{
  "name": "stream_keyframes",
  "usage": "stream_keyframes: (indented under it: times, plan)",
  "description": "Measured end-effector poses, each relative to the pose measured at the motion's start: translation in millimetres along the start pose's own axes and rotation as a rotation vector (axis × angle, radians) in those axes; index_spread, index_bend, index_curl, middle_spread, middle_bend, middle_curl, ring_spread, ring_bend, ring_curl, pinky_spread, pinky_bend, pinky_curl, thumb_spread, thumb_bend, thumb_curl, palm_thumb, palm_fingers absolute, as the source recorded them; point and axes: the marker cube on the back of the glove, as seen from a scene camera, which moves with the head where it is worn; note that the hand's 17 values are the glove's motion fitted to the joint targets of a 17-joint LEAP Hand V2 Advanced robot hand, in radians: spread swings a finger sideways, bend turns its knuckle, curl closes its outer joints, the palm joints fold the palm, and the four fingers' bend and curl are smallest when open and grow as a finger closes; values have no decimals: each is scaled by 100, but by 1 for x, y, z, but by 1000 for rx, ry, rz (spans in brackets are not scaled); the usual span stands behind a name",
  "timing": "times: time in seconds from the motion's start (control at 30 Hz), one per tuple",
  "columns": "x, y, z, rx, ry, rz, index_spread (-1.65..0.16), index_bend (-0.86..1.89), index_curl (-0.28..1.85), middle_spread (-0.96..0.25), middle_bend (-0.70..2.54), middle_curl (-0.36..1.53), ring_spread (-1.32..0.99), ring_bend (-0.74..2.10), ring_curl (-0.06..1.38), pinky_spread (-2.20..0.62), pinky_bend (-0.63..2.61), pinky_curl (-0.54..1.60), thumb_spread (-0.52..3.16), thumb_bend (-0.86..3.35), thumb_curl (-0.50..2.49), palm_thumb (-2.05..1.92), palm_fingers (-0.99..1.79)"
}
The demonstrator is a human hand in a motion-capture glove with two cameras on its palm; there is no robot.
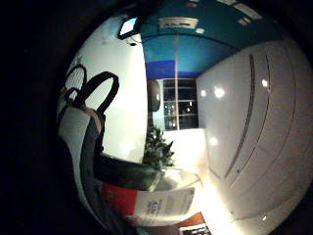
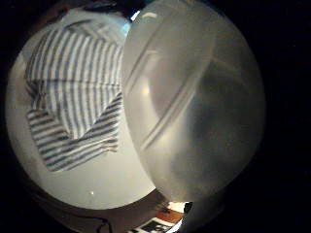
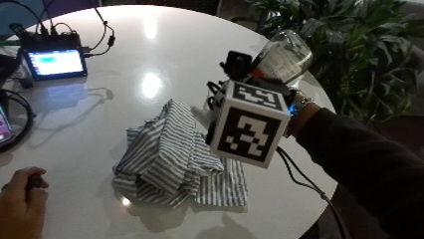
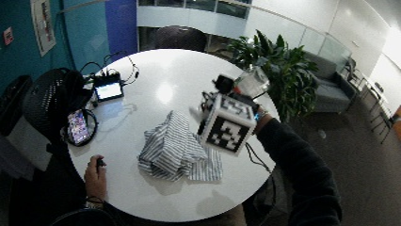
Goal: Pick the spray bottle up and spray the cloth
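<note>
A clear spray bottle (image 3: 283, 56) hangs tilted in the air above the round white table (image 3: 132, 40), its black spray head (image 3: 236, 62) facing the table's middle. My gloved right hand (image 3: 260, 81) grips it, mostly hidden behind the marker cube. The crumpled blue-and-white striped cloth (image 3: 173, 160) lies on the table just beside and below the hand. In the thumb side palm view the bottle's clear body (image 2: 194, 97) fills the picture close to the palm, with the cloth (image 2: 73, 97) on the table beyond. The little finger side view shows the bottle's red and white label (image 1: 146, 203).
A small lit screen with cables (image 3: 53, 60) stands at the far left of the table, and a phone (image 4: 77, 126) lies near the left edge. A bare left hand (image 3: 23, 199) rests on the near edge holding a small dark thing. Leafy plants (image 3: 358, 50) stand behind the table.
</note>
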Motion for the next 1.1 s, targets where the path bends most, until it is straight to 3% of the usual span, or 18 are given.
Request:
stream_keyframes:
  times: [0.17, 0.57, 0.73, 0.93, 1.1]
  plan:
    - [-33, -11, -8, 9, 11, -117, -29, 25, 48, -20, 62, 61, -17, 83, 52, -24, 62, 49, 127, -1, 41, 83, 133]
    - [-51, -13, -11, 18, -25, -138, -29, 24, 51, -20, 62, 62, -17, 84, 52, -24, 63, 48, 127, -1, 41, 82, 133]
    - [-27, -20, -20, 31, -65, -40, -29, 23, 52, -20, 61, 62, -17, 83, 52, -24, 63, 48, 128, -1, 42, 82, 133]
    - [27, -50, -52, 170, -189, 201, -29, 23, 53, -20, 61, 62, -17, 83, 52, -25, 63, 48, 129, -1, 42, 82, 133]
    - [58, -120, -82, 361, -391, 320, -29, 22, 54, -20, 61, 62, -17, 83, 52, -25, 63, 48, 130, -1, 42, 82, 133]
